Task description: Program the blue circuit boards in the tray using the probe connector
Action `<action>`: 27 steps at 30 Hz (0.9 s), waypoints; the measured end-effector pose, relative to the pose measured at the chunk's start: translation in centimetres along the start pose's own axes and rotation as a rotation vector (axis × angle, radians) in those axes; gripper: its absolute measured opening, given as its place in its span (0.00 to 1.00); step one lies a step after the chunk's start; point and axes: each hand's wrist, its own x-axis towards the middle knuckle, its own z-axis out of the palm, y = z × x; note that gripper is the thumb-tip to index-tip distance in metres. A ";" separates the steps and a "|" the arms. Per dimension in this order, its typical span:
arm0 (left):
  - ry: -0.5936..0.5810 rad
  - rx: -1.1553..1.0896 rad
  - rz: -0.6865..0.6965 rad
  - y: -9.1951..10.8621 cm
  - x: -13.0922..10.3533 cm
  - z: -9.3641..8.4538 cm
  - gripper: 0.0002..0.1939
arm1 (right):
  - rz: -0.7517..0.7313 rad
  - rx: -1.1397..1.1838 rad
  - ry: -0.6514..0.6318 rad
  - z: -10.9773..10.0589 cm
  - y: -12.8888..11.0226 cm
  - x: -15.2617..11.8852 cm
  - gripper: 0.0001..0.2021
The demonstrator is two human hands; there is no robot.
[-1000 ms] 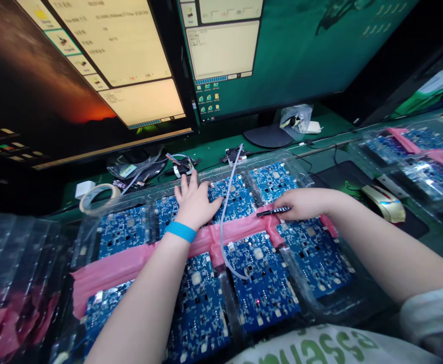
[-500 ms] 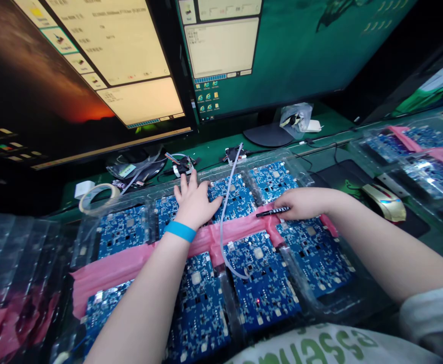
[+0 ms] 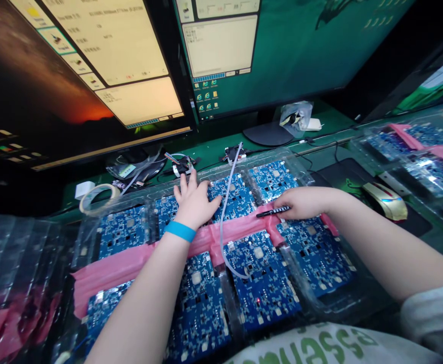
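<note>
Several blue circuit boards (image 3: 263,283) lie in a clear plastic tray (image 3: 229,298), with a strip of pink sheet (image 3: 130,263) running across between the rows. My left hand (image 3: 194,201), fingers spread, rests over the boards of the back row. In my right hand (image 3: 301,203) is a black marker pen (image 3: 273,212), its dark end pointing left above the pink strip; the fingertips are partly hidden. A thin white cable (image 3: 224,212) curves over the boards from the back and ends on a front-row board, where a small red light glows.
Two monitors (image 3: 221,114) stand behind the tray. A tape roll (image 3: 99,199) and small connector modules (image 3: 185,166) sit at its back edge. To the right are a gold mouse (image 3: 385,201) and another tray of boards (image 3: 426,172). Stacked clear trays (image 3: 12,253) stand at left.
</note>
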 end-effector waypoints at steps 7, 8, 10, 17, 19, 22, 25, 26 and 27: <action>-0.006 0.004 -0.008 0.0 -0.1 -0.1 0.22 | 0.026 -0.029 -0.008 -0.1 -0.5 0.0 0.10; -0.005 0.006 -0.008 0.0 -0.1 -0.1 0.22 | 0.030 -0.029 -0.010 -0.1 -0.5 0.0 0.09; -0.005 0.008 -0.005 0.0 0.0 -0.1 0.22 | 0.025 -0.029 -0.008 -0.1 -0.5 0.0 0.09; 0.009 0.001 0.004 0.0 0.0 0.0 0.22 | 0.012 -0.048 -0.017 0.0 -0.5 0.0 0.09; 0.002 0.001 -0.002 0.0 0.0 -0.1 0.22 | 0.020 -0.050 -0.019 -0.1 -0.6 -0.1 0.09; -0.008 0.011 -0.009 0.1 0.0 -0.1 0.23 | 0.027 -0.046 -0.009 0.0 -0.7 -0.1 0.09; -0.009 0.013 -0.013 0.1 -0.1 -0.2 0.23 | 0.032 -0.037 0.014 0.2 -0.8 -0.2 0.10; -0.009 0.009 -0.014 0.1 -0.1 -0.2 0.23 | 0.035 -0.032 0.021 0.3 -0.8 -0.3 0.10; -0.009 0.005 -0.015 0.1 -0.1 -0.2 0.23 | 0.042 -0.026 0.029 0.4 -0.8 -0.5 0.10</action>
